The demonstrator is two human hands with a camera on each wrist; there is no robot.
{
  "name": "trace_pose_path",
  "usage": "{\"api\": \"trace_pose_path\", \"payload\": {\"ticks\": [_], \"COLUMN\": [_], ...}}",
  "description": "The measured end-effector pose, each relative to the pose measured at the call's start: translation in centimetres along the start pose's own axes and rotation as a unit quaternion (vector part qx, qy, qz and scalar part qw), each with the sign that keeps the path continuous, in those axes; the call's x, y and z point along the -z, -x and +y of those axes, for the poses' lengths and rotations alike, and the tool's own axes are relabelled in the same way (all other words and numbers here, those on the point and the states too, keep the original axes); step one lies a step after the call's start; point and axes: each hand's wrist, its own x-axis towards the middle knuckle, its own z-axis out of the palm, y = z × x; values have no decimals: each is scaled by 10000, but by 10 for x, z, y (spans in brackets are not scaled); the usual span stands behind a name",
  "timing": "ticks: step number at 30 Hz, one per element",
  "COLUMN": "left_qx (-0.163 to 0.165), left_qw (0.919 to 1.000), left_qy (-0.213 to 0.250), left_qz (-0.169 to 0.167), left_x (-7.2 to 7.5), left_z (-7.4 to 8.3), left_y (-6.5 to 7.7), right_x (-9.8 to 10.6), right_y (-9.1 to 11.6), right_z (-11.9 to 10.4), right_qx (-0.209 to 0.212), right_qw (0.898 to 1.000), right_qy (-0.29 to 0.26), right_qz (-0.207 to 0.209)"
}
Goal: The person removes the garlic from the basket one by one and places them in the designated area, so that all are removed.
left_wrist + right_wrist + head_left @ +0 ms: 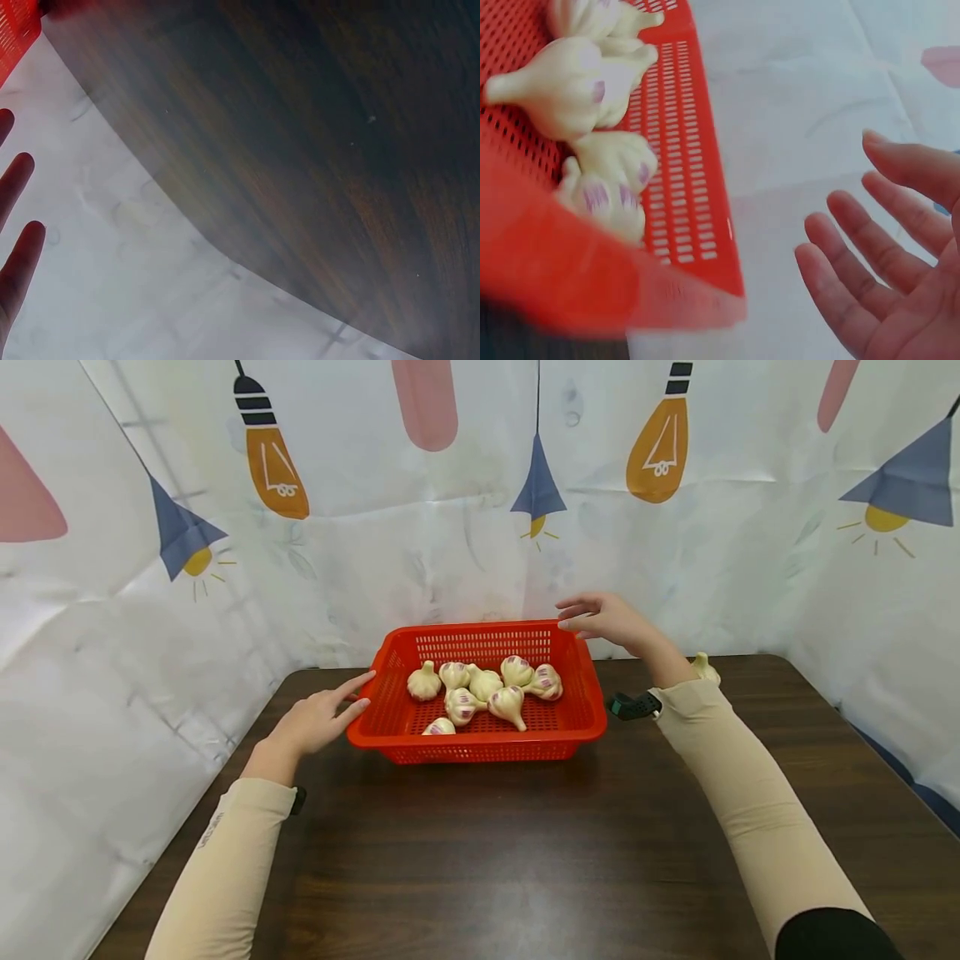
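A red plastic basket (480, 739) with slotted walls stands toward the back of the dark table, holding several garlic bulbs (507, 703). At its left rim is my left hand (311, 720), thumb and fingers spread and relaxed, fingertips right at the edge. My right hand (611, 620) is over the back right corner, its fingers loosely bent and holding nothing. In the right wrist view the right hand (892, 262) is seen beside the basket wall (682, 150), apart from the garlic bulbs (562, 90). Only fingers (19, 262) of the left hand show in the left wrist view.
Another garlic bulb (705, 668) lies on the table (480, 860) at the back right, partly hidden behind the right sleeve. A white printed curtain (337, 568) hangs behind and along both sides of the table.
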Motion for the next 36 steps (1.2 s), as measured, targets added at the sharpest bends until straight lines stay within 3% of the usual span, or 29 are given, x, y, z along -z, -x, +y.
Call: {"api": "trace_pose_path", "payload": {"ticks": [7,19,28,34,36], "left_qx": [-50,-45,-110,-51,-43], "left_qw": [10000,10000,9999,9999,9999], "left_qy": [-16,-11,-22,-43,-58], "left_qz": [24,38,47,93,107], "left_x": [1,-4,-6,-3,-2], "left_z": [1,3,2,1,0], "left_y": [-1,-6,-5,-1,0], "right_x": [-21,-49,-65,-74,-76], "right_y": [-21,-40,-39,-41,-43], "right_z": [-2,6,16,14,13], "right_qx": [-168,-509,-695,-684,-714], "right_qw": [9996,9902,9705,9471,9435], "right_qy": [24,1193,2145,2926,3023], "right_qz": [-238,-525,-850,-1123,-1157]}}
